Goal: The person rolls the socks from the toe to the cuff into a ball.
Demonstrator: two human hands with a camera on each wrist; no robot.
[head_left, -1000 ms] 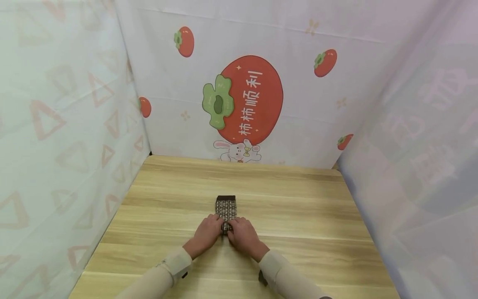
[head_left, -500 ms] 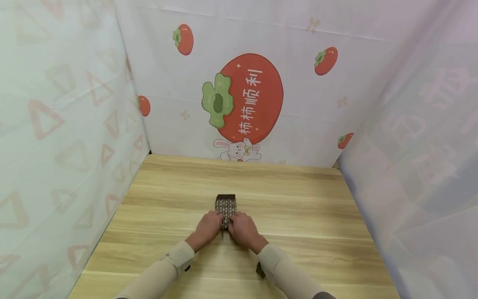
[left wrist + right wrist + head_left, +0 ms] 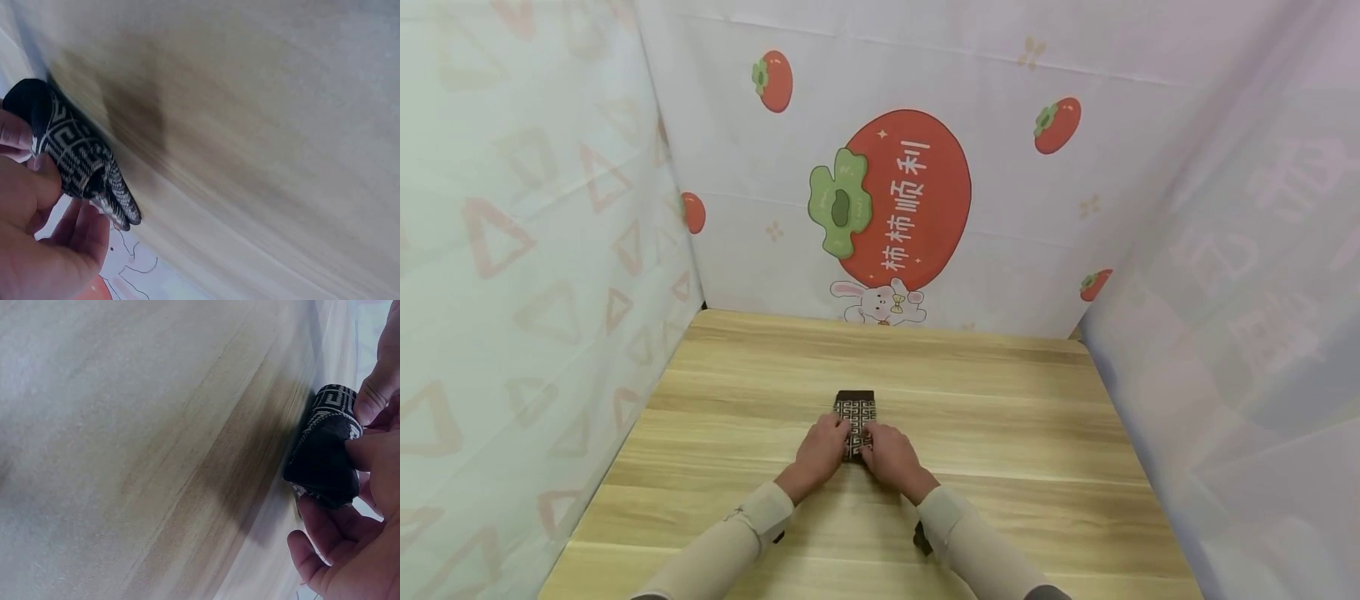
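Note:
A dark sock [image 3: 856, 408] with a light geometric pattern lies lengthwise on the table, its plain dark end farthest away. My left hand [image 3: 822, 450] pinches its near end from the left, and my right hand [image 3: 893, 457] pinches it from the right. Seen from the left wrist, the sock [image 3: 72, 147] is bunched into a thick fold at the thumb, and a flatter layer sticks out beyond. In the right wrist view, a plain black part of the sock [image 3: 325, 462] bulges between thumb and fingers. The fingers cover part of the near end.
The wood-grain table [image 3: 1000, 417] spreads around both hands. Behind it hangs a white cloth wall [image 3: 1000, 208] with printed persimmons and a rabbit. Cloth walls also close off the left [image 3: 550, 250] and right [image 3: 1225, 333] sides.
Both hands have moved slightly away from me along the sock. Its near end has come forward with them, so the sock looks shorter, while its far end stays in place.

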